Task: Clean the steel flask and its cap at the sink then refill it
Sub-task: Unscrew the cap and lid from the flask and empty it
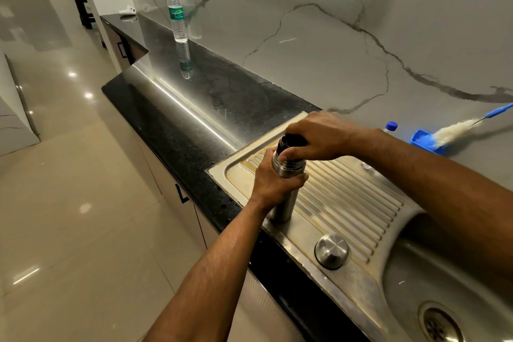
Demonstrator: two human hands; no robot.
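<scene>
The steel flask (286,191), upright on the ribbed drainboard (349,203) beside the sink (444,286), looks rigid, smooth and probably slippery when wet, so the left hand (273,183) wraps its body firmly while the right hand (316,136), arched over from above, curls round the black stopper (290,143).

Sink basin (458,272) cut off right.
</scene>
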